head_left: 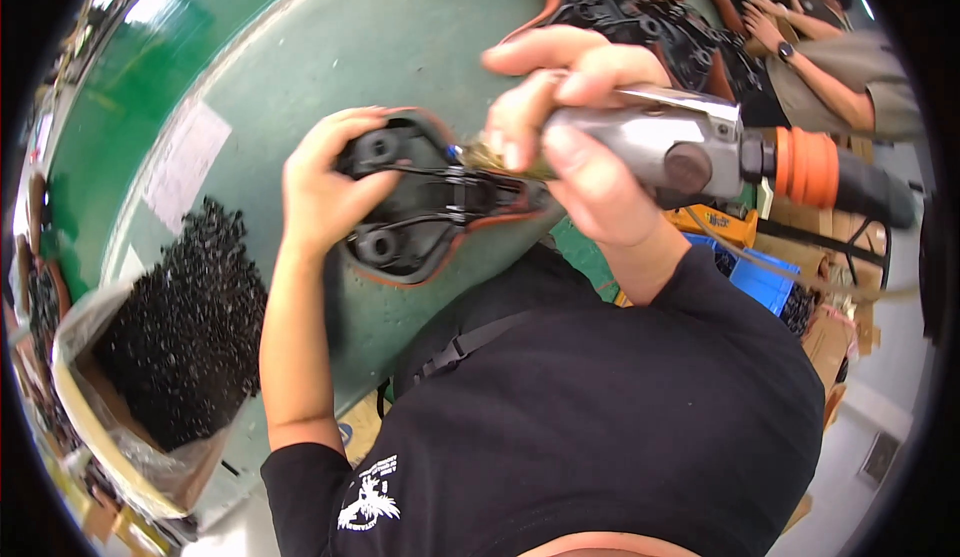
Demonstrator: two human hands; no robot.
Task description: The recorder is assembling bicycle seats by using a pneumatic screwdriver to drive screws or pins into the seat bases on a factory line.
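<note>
A bicycle saddle (412, 197) lies upside down on the green table, its black underside and rails facing up, with a brown-orange edge round it. My left hand (335, 179) grips the saddle's wide end, thumb over the underside and fingers round the rim. In my right hand (590, 127) is a silver air screwdriver (650, 145) with an orange and black hose fitting at its rear. The driver's front end points left at the clamp across the saddle rails; its tip is blurred, and I cannot tell whether it touches.
A lined box (75, 357) of small black parts stands at the left, parts spilling onto the table (330, 37). Several more saddles (630, 17) are piled at the far right. Another person's hand (765, 32) is beyond them. A blue bin (760, 277) sits at the right.
</note>
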